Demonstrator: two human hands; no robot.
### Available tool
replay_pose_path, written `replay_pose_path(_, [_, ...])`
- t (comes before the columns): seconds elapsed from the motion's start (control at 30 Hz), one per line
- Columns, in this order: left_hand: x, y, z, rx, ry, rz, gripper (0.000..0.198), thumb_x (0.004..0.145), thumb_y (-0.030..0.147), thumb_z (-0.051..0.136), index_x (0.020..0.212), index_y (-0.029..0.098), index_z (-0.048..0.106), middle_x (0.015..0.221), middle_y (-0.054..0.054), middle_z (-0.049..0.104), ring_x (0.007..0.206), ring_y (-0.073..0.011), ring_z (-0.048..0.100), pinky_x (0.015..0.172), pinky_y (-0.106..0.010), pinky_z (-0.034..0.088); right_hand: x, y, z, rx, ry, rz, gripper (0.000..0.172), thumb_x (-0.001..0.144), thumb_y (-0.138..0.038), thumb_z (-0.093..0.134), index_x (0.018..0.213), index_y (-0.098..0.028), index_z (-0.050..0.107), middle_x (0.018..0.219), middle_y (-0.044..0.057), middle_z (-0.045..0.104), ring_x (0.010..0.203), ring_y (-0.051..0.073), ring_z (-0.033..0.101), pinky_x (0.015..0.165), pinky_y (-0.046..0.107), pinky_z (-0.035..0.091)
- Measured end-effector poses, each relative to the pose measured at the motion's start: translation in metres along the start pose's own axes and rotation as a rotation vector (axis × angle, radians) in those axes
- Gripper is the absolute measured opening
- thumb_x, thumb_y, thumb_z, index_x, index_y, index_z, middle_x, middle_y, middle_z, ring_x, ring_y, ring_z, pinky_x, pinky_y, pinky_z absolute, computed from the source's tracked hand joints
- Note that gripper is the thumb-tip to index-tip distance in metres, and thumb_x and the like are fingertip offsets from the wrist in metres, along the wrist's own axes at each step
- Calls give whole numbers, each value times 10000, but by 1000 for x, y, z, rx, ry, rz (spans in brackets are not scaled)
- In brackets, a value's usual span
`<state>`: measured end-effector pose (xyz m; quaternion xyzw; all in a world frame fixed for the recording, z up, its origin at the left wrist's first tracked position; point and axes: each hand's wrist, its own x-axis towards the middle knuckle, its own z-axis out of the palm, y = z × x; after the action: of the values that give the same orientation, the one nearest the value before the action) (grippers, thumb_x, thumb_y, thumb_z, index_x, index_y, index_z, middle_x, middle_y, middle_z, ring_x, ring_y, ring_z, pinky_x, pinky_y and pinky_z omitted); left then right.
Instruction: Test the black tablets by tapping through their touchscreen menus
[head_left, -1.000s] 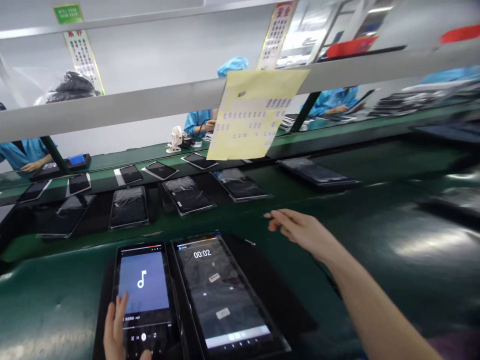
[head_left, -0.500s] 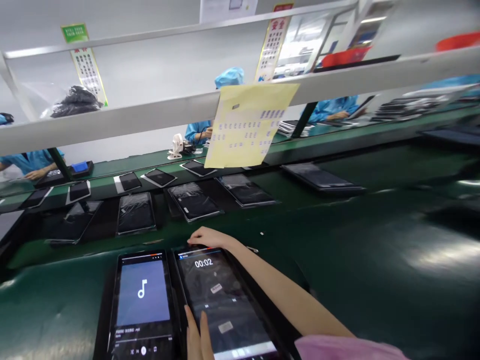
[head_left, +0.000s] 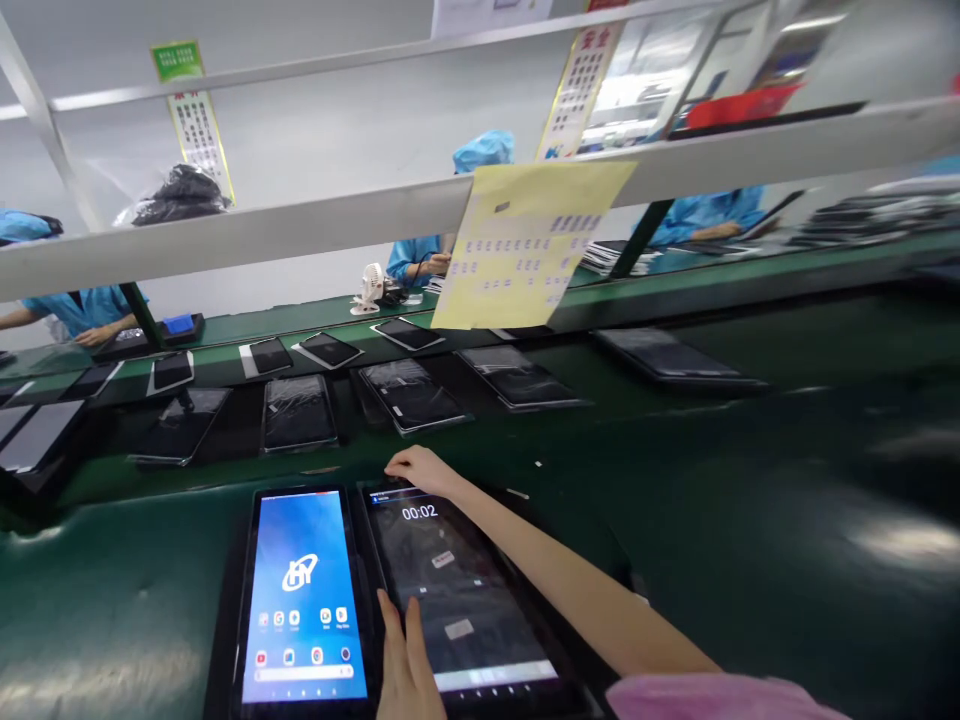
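Two tablets lie side by side on the dark green bench. The left tablet (head_left: 304, 590) shows a blue home screen with a white logo and app icons. On the dark screen of the right tablet (head_left: 469, 600) stands a "00:02" timer, with small pale labels below it. My right hand (head_left: 424, 468) reaches across to this tablet's top edge, its fingers closed together at the corner. Lower down, my left hand (head_left: 405, 665) rests along the same tablet's left edge, fingers stretched out. Its thumb and palm are mostly hidden or cut off.
Several film-covered tablets (head_left: 300, 412) lie in a row beyond the bench edge. A thicker dark tablet stack (head_left: 675, 360) lies farther right. A yellow sheet (head_left: 532, 245) hangs from a white rail (head_left: 315, 225). Behind it, people in blue sit near a small white fan (head_left: 370, 290).
The left tablet's screen has switched from a music player to the blue home screen. Both hands stay at the right tablet, while the whole view has shifted slightly.
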<state>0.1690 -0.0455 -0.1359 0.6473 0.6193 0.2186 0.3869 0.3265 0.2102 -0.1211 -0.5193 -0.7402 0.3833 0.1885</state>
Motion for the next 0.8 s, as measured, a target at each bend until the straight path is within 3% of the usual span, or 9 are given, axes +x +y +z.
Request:
replay_pose_path(0.2, [0,10,-6,49,11,26,974,546,-47,615,1448,40,259,1535,-224,-31,1395,-364,167,1097,-430,300,3,-15,-11,45,-73,14,293,956,-371,635,830,-107,620,791,-1,591,716,184,601,691,313,525])
replay_pose_path(0.37, [-1,13,-9,66,28,28,959,561,-17,606,1451,50,256,1544,-189,3,1402,-332,184,1102,-409,294,13,-15,-3,122,151,126,262,997,-367,575,944,-111,601,836,22,585,671,149,589,620,276,531])
replay_pose_path(0.47, [-3,12,-11,37,10,29,953,568,9,613,1450,38,254,1548,-188,2,1409,-331,170,1109,-406,283,4,-3,-17,96,312,179,255,1003,-363,563,985,-111,594,861,32,586,690,154,593,637,290,536])
replay_pose_path(0.57, [-6,11,-11,-24,8,64,942,582,39,603,1453,44,244,1555,-180,-37,1420,-324,127,1124,-420,243,-28,15,-50,-15,476,200,262,994,-377,567,924,-129,614,865,32,595,769,184,597,744,347,520])
replay_pose_path(0.67, [-7,9,-10,-203,56,154,854,716,166,568,1461,30,172,1569,-184,21,1436,-264,83,1154,-388,151,-77,30,-78,-130,666,193,291,954,-420,575,978,-135,628,1014,119,587,980,280,555,910,471,424])
replay_pose_path(0.73, [-4,7,-11,-410,105,145,758,828,248,468,1464,51,107,1570,-174,90,1438,-220,83,1158,-355,134,-113,33,-75,-170,753,154,382,923,-482,533,1035,-131,635,1121,180,546,1088,352,488,978,526,337])
replay_pose_path(0.8, [1,6,-13,-616,141,80,681,880,281,382,1460,101,75,1567,-159,134,1435,-201,107,1154,-350,159,-145,31,-53,-167,764,111,456,895,-550,453,999,-158,662,1075,168,569,1061,360,502,994,514,323])
